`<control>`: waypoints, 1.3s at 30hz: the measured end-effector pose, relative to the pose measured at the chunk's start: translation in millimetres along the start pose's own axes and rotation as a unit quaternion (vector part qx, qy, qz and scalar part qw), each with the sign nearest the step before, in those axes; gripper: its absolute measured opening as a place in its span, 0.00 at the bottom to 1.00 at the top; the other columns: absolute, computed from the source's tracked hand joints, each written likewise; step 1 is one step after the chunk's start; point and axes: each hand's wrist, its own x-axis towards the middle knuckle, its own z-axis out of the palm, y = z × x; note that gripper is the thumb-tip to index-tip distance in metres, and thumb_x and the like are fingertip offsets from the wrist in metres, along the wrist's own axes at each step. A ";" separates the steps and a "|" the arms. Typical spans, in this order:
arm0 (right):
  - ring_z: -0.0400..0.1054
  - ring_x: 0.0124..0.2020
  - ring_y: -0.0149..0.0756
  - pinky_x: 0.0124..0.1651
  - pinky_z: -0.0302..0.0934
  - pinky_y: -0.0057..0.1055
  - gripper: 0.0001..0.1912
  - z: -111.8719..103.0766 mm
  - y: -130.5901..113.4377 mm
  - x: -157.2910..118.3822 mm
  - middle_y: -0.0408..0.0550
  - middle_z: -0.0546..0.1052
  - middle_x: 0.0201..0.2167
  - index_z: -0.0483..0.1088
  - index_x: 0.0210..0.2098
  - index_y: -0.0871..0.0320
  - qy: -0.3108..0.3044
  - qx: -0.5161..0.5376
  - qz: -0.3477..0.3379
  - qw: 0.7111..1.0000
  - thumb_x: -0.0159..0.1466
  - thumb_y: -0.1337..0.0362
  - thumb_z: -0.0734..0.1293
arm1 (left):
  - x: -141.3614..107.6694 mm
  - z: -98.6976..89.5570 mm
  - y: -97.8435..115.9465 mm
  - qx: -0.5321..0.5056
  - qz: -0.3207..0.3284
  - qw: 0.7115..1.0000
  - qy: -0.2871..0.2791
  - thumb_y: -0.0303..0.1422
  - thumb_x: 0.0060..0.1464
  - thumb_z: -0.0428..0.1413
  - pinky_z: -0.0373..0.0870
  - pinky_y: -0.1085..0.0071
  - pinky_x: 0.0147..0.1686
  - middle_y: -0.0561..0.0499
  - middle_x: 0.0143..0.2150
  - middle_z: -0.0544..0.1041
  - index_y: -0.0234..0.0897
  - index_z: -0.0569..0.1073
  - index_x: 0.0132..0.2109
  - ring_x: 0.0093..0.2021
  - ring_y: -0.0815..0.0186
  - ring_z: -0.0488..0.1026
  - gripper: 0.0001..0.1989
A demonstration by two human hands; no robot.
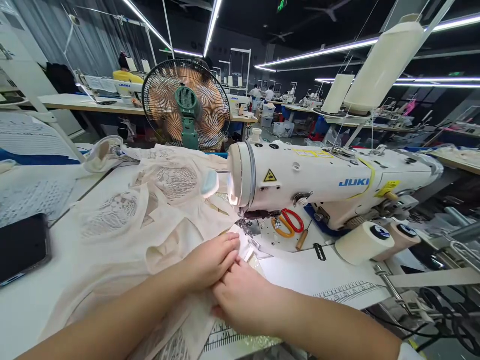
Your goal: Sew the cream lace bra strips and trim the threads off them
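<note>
A cream lace garment with sheer cup-shaped panels spreads over the table to the left of a white sewing machine. My left hand presses on the fabric just in front of the presser foot, its fingers together and bent over the cloth edge. Right against it, my right hand is closed with its fingers curled on the same cloth. The two hands touch at the fingertips. My fingers hide the exact grip on the fabric.
On the machine bed lie red-and-orange-handled scissors, a wooden-handled awl and a black blade. Thread cones stand at right. A phone is at far left, and a big fan stands beyond the table.
</note>
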 end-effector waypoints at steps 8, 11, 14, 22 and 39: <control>0.68 0.35 0.39 0.35 0.64 0.35 0.07 -12.9 47.3 -32.1 0.50 0.76 0.33 0.70 0.35 0.62 0.035 -0.020 -0.016 0.999 0.65 0.68 0.60 | -3.4 21.9 -22.0 0.118 0.094 0.986 0.075 0.34 0.63 0.45 0.68 0.53 0.57 0.39 0.60 0.69 0.28 0.69 0.57 0.59 0.52 0.67 0.20; 0.68 0.38 0.40 0.36 0.63 0.36 0.07 -9.8 53.7 -40.3 0.51 0.76 0.36 0.70 0.34 0.61 0.055 0.000 0.001 0.998 0.64 0.64 0.63 | 1.7 20.3 -27.6 0.162 0.114 0.976 0.092 0.35 0.63 0.45 0.71 0.52 0.52 0.40 0.58 0.71 0.29 0.72 0.54 0.55 0.50 0.70 0.19; 0.67 0.41 0.39 0.39 0.63 0.35 0.08 -9.3 51.2 -45.6 0.52 0.75 0.40 0.70 0.38 0.62 0.044 0.020 -0.015 0.999 0.64 0.63 0.64 | 6.7 14.5 -31.3 0.176 0.121 0.973 0.087 0.34 0.62 0.47 0.73 0.51 0.49 0.41 0.55 0.74 0.28 0.72 0.53 0.51 0.49 0.72 0.19; 0.66 0.44 0.41 0.43 0.64 0.36 0.14 -17.1 47.8 -54.5 0.53 0.75 0.43 0.69 0.42 0.63 0.017 0.033 -0.015 0.999 0.60 0.60 0.69 | 15.1 19.7 -37.6 0.165 0.161 0.968 0.096 0.36 0.60 0.47 0.72 0.55 0.50 0.32 0.53 0.73 0.23 0.71 0.53 0.52 0.49 0.71 0.21; 0.63 0.54 0.47 0.45 0.66 0.37 0.23 -9.0 52.3 -51.5 0.58 0.71 0.54 0.67 0.48 0.65 -0.008 0.030 0.003 1.000 0.59 0.56 0.70 | 21.0 21.6 -49.4 0.123 0.161 0.975 0.095 0.35 0.63 0.41 0.70 0.56 0.47 0.38 0.41 0.76 0.28 0.71 0.53 0.43 0.53 0.72 0.21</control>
